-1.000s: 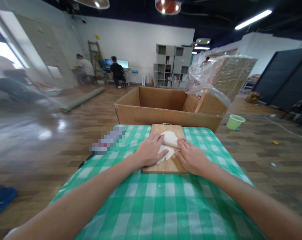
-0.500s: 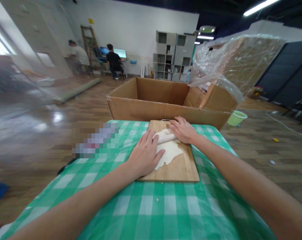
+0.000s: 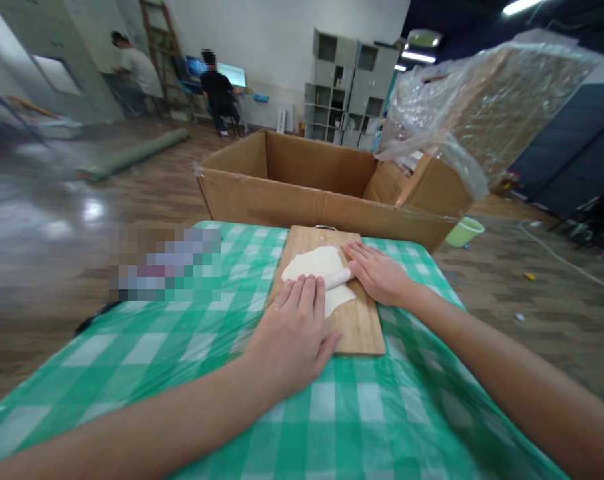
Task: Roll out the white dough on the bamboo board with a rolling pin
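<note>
A thin white sheet of dough [image 3: 315,260] lies flat on the wooden cutting board [image 3: 358,333], its edge uneven. Across the dough rests a pale rolling pin [image 3: 338,279], seen only between my hands. My left hand [image 3: 295,327] lies palm down over the pin's left end, fingers stretched out, thumb toward the board. Over the right end, my right hand [image 3: 377,270] presses with straight fingers. Both hands are open and touch the pin from above without wrapping round it. They hide its two ends.
A green-and-white checked cloth [image 3: 302,433] covers the table. Directly behind stands a large cardboard box [image 3: 282,197] with plastic wrap [image 3: 432,113] at its right. A blurred-out object [image 3: 167,263] lies at the table's left. Two people sit far back, and a light-green bucket [image 3: 465,232] stands at right.
Both hands have moved the rolling pin toward me over the dough; more of the sheet shows beyond it and less on the near side. The view has also shifted slightly.
</note>
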Demonstrator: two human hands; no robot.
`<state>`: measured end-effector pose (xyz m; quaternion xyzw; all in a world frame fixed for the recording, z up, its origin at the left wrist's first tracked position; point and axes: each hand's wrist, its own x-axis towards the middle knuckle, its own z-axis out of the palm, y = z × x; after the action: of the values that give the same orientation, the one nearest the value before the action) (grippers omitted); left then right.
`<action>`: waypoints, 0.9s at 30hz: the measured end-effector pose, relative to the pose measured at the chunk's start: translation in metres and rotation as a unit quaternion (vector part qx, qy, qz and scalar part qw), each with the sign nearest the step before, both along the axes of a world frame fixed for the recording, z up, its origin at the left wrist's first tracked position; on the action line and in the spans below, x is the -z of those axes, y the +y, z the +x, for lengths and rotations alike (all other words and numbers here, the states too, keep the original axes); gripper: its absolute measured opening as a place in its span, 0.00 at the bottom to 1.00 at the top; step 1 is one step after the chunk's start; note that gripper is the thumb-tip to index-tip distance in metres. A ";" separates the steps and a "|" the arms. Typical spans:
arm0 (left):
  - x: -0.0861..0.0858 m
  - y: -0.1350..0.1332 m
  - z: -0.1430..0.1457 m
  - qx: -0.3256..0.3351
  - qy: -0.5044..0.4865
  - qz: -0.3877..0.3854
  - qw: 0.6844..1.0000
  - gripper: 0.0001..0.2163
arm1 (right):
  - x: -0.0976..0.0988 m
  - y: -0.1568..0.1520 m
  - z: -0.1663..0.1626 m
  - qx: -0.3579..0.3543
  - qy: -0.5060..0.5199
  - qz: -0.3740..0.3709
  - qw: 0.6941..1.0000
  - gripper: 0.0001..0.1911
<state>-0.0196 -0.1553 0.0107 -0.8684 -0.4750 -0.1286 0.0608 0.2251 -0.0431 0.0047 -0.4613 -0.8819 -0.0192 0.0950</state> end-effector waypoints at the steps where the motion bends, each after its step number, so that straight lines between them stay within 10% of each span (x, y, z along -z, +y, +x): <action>1: 0.000 -0.003 0.001 0.006 0.001 0.005 1.000 0.37 | 0.001 -0.004 0.002 -0.003 -0.002 0.005 1.000 0.35; 10: -0.023 0.010 -0.010 0.067 -0.126 -0.036 0.989 0.15 | 0.009 -0.035 0.018 0.005 -0.021 0.053 0.998 0.33; 14: -0.022 0.056 -0.041 -0.047 -0.225 -0.025 0.973 0.11 | 0.012 -0.051 0.016 0.004 0.001 0.050 0.999 0.31; 27: -0.029 0.093 -0.034 -0.162 -0.090 -0.126 0.975 0.19 | 0.031 -0.065 0.010 0.012 0.132 0.062 0.989 0.18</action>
<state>-0.0533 -0.0621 0.0395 -0.7657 -0.6250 -0.1337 -0.0719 0.2352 -0.1077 -0.0268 -0.4639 -0.8529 -0.0139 0.2388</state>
